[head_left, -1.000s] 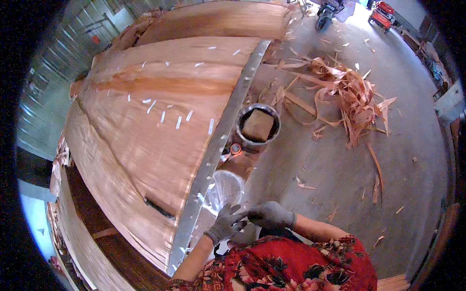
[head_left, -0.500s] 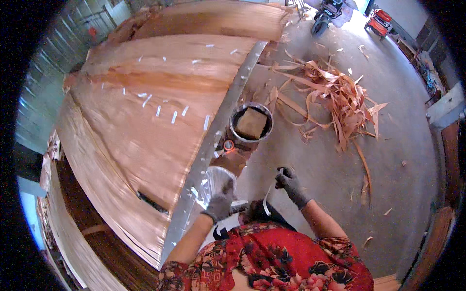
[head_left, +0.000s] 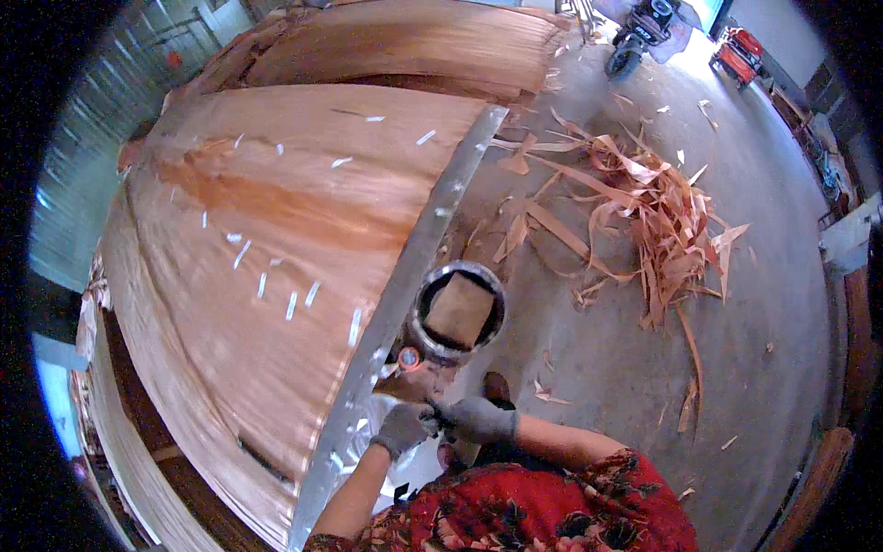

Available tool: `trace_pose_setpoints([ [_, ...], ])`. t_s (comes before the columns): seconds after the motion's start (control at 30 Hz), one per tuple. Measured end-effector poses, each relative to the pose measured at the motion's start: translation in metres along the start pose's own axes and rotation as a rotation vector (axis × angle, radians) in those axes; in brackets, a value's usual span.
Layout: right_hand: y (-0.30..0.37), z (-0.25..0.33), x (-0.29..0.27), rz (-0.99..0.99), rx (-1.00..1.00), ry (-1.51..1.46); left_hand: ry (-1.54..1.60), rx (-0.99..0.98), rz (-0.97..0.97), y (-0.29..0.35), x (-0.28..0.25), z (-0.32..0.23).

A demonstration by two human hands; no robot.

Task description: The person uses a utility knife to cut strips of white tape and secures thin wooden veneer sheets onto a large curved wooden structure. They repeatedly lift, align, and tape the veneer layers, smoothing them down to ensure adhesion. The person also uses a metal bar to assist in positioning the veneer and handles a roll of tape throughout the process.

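Grey gloves cover both of my hands. My left hand (head_left: 405, 429) and my right hand (head_left: 481, 421) meet in front of me, just right of the metal edge strip. The fingers of both are closed together, and whatever is pinched between them is too small to make out. Beside my left hand lies crumpled clear plastic (head_left: 357, 432). A small orange-rimmed round thing (head_left: 408, 358) sits just beyond the hands. Farther on stands a round bucket (head_left: 450, 353) with a tan block (head_left: 460, 311) in it.
A wide sheet of wood veneer (head_left: 248, 340) with several short white tape pieces spreads out on the left. A grey metal strip (head_left: 391, 285) borders it. Torn veneer scraps (head_left: 667, 221) are heaped on the floor at right. A motorbike (head_left: 644, 32) and a red machine (head_left: 739, 57) stand far back.
My right hand has moved left to meet my left hand. The white strip that hung from it is no longer clearly visible. The view has shifted, so the bucket appears lower.
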State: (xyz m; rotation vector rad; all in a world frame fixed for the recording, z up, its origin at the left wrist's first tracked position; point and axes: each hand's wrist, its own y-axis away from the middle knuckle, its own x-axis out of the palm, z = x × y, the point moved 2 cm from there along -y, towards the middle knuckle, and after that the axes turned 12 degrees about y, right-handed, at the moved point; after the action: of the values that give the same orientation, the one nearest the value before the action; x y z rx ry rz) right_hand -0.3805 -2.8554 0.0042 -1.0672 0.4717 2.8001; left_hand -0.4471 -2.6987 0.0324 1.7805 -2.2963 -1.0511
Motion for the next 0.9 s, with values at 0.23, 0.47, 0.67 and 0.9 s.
trace_pose_setpoints([
  [0.23, -0.024, -0.097, 0.014, -0.047, -0.027, -0.372, 0.017, 0.035, 0.2, -0.092, 0.001, -0.004],
  [0.47, -0.01, -0.123, -0.06, -0.21, -0.182, 0.137, 0.167, -0.163, 0.059, -0.118, 0.001, -0.023],
  [0.67, -0.007, -0.171, -0.118, -0.124, 0.213, 0.358, 0.258, -0.187, -0.324, -0.136, -0.015, -0.039],
  [0.9, -0.024, -0.14, -0.086, -0.235, 0.162, 0.648, 0.102, -0.255, -0.623, -0.193, 0.006, 0.029],
])
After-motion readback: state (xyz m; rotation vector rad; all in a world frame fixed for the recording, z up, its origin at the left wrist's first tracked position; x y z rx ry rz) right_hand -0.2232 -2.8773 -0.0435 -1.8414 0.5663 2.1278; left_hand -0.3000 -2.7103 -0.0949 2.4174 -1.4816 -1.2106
